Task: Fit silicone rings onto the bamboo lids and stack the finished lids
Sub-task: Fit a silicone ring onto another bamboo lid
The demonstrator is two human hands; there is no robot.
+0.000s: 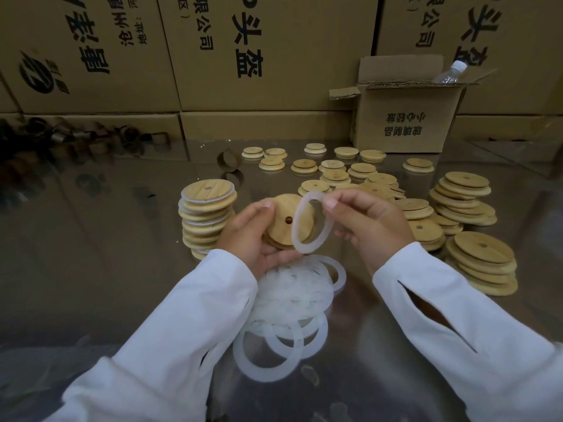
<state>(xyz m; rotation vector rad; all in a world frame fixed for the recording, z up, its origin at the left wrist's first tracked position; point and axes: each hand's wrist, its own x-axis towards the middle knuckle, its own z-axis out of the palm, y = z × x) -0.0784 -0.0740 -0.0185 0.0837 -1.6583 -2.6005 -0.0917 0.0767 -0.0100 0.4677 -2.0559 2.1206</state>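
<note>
My left hand [251,236] grips a round bamboo lid [281,216] with a small hole, tilted up on edge above the table. My right hand [370,226] pinches a translucent white silicone ring [300,239] at its top, and the ring hangs just in front of the lid. Below my hands lies a loose pile of silicone rings [289,306]. To the left stands a stack of lids with rings fitted [205,220]. Bare bamboo lids [463,202] lie heaped and scattered to the right and behind.
The work surface [91,269] is shiny and reflective. A small open cardboard box [405,120] holding a plastic bottle [451,73] stands at the back right. Large printed cartons [259,56] form a wall behind. Small brown cylinders [79,135] lie at the back left.
</note>
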